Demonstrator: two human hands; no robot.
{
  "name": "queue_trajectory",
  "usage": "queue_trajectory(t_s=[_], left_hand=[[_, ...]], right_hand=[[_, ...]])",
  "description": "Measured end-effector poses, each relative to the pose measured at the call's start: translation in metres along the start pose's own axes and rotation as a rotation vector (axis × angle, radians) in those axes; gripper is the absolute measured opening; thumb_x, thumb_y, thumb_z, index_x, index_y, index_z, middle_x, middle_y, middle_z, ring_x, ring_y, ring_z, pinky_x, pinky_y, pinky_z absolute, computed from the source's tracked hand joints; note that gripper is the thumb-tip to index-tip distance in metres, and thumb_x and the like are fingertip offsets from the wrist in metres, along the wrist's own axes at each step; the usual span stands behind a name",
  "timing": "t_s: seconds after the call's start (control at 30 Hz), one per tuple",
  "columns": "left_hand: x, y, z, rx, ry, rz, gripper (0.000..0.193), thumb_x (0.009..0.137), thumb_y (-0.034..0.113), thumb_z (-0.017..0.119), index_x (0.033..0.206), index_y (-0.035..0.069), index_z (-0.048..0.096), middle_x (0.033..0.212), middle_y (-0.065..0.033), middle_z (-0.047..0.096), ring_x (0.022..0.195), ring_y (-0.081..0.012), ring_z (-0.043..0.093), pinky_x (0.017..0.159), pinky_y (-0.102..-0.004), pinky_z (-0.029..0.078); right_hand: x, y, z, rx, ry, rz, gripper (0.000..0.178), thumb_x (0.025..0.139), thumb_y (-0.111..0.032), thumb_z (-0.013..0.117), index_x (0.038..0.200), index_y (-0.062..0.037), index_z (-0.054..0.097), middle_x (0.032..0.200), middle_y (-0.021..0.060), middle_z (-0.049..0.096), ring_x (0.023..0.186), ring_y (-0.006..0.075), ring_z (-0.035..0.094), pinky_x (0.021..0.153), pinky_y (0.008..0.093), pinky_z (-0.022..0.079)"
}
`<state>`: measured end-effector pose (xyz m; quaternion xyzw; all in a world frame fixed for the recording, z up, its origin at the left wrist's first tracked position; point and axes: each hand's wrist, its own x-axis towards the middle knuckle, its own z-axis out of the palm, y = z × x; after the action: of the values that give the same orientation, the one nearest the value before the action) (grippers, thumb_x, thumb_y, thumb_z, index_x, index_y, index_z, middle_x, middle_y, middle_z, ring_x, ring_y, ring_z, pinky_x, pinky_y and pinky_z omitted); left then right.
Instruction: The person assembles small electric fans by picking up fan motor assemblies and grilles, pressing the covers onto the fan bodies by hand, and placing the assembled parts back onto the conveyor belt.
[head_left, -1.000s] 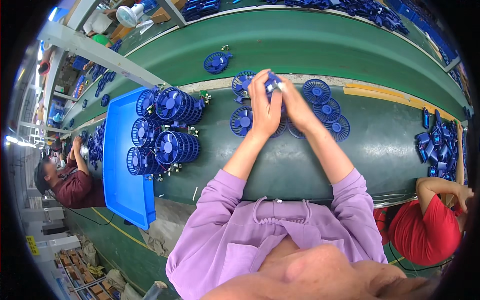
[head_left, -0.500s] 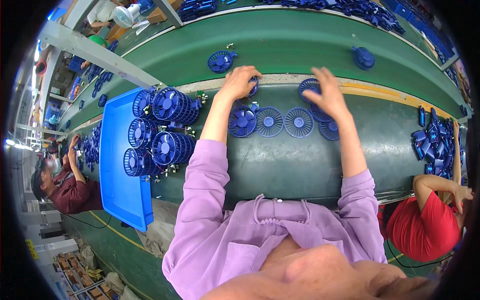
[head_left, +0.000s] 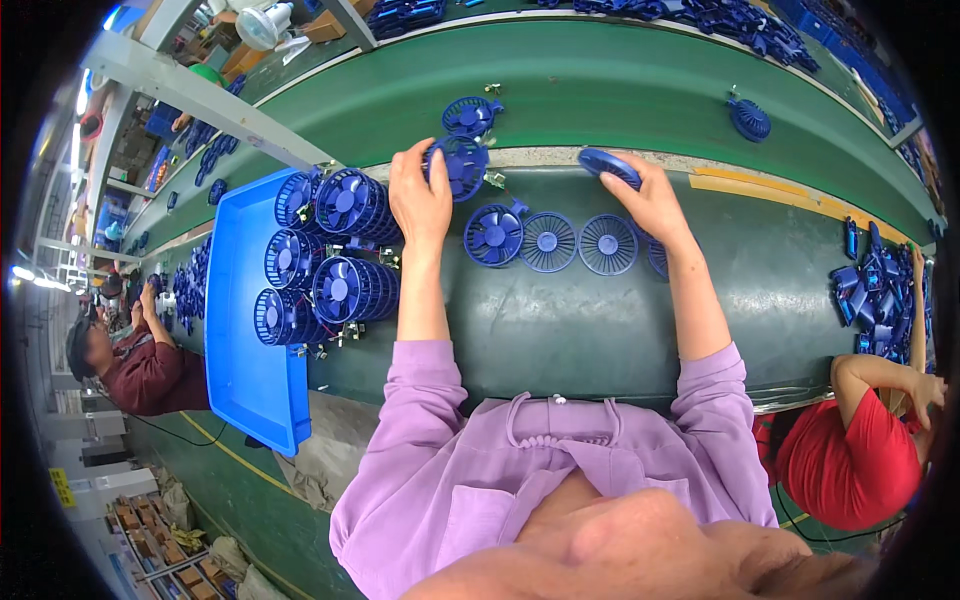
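Note:
My left hand point(head_left: 418, 197) is closed around the rim of a blue fan head point(head_left: 462, 168) with blades in it, lifted over the table's far edge. My right hand point(head_left: 650, 205) pinches a round blue fan grille point(head_left: 606, 166), tilted nearly edge-on. Between the hands, another fan head point(head_left: 493, 235) lies on the dark green table, its blades facing up. Beside it to the right lie two flat fan grilles, a left one point(head_left: 548, 242) and a right one point(head_left: 609, 245). A further grille point(head_left: 657, 256) is mostly hidden by my right wrist.
Stacked fan heads point(head_left: 345, 290) with small circuit boards stand beside and partly over a blue tray point(head_left: 255, 400) on the left. Beyond the table runs a green conveyor belt point(head_left: 620, 90) carrying fan heads. Blue plastic parts point(head_left: 880, 295) lie right. Co-workers sit on both sides.
My left hand has moved left, with the fan head now showing in its grip. My right hand has closed on a grille and tilted it up. Fan heads on the belt have shifted right.

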<state>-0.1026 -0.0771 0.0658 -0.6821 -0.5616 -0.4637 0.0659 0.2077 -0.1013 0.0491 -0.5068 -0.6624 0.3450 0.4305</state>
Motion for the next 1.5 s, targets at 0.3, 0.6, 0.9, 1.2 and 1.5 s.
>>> queue_trajectory(t_s=[0.3, 0.6, 0.9, 1.2, 1.5], left_hand=[[-0.048, 0.037, 0.044, -1.320, 0.040, -0.692, 0.033, 0.097, 0.018, 0.053, 0.127, 0.003, 0.047, 0.120, -0.0091, 0.055, 0.111, -0.0188, 0.054, 0.096, -0.0322, 0.044], [-0.054, 0.083, 0.044, -1.929, -0.387, -1.053, 0.042, 0.099, 0.041, 0.042, 0.123, 0.008, 0.052, 0.123, -0.0083, 0.058, 0.116, -0.0221, 0.055, 0.101, -0.0421, 0.043], [-0.056, 0.101, 0.061, -1.655, -0.095, -0.979, 0.033, 0.102, 0.036, 0.038, 0.119, 0.010, 0.046, 0.116, -0.0086, 0.055, 0.104, -0.0186, 0.056, 0.090, -0.0341, 0.048], [-0.065, 0.106, 0.075, -0.593, 0.093, -0.001, 0.036, 0.085, 0.022, 0.061, 0.113, 0.005, 0.049, 0.126, -0.0204, 0.044, 0.117, -0.0351, 0.039, 0.101, -0.0473, 0.028], [-0.031, 0.109, 0.086, -0.584, -0.143, 0.108, 0.040, 0.086, 0.025, 0.061, 0.117, 0.004, 0.047, 0.129, -0.0217, 0.043, 0.123, -0.0365, 0.039, 0.104, -0.0460, 0.027]], right_hand=[[-0.003, -0.054, 0.053, 0.640, -0.089, 0.110, 0.044, 0.089, -0.016, 0.064, 0.129, -0.0079, 0.049, 0.103, 0.0085, 0.063, 0.081, 0.0111, 0.064, 0.043, 0.0189, 0.048], [-0.010, -0.030, 0.073, -0.275, 0.194, -0.386, 0.048, 0.085, -0.017, 0.061, 0.131, -0.0097, 0.050, 0.134, 0.0179, 0.043, 0.119, 0.0377, 0.044, 0.098, 0.0458, 0.039], [-0.014, -0.019, 0.086, -0.123, 0.117, -0.324, 0.085, 0.081, -0.057, 0.060, 0.142, -0.0046, 0.031, 0.142, 0.0263, 0.032, 0.129, 0.0447, 0.034, 0.107, 0.0494, 0.030], [-0.008, -0.019, 0.089, 1.118, -0.169, 0.273, 0.057, 0.099, -0.053, 0.033, 0.125, -0.0036, 0.047, 0.117, 0.0101, 0.055, 0.106, 0.0171, 0.055, 0.091, 0.0314, 0.046], [0.022, -0.005, 0.046, 0.868, -0.092, 0.304, 0.055, 0.098, -0.053, 0.038, 0.124, -0.0058, 0.049, 0.113, 0.0078, 0.056, 0.106, 0.0183, 0.056, 0.090, 0.0335, 0.046]])
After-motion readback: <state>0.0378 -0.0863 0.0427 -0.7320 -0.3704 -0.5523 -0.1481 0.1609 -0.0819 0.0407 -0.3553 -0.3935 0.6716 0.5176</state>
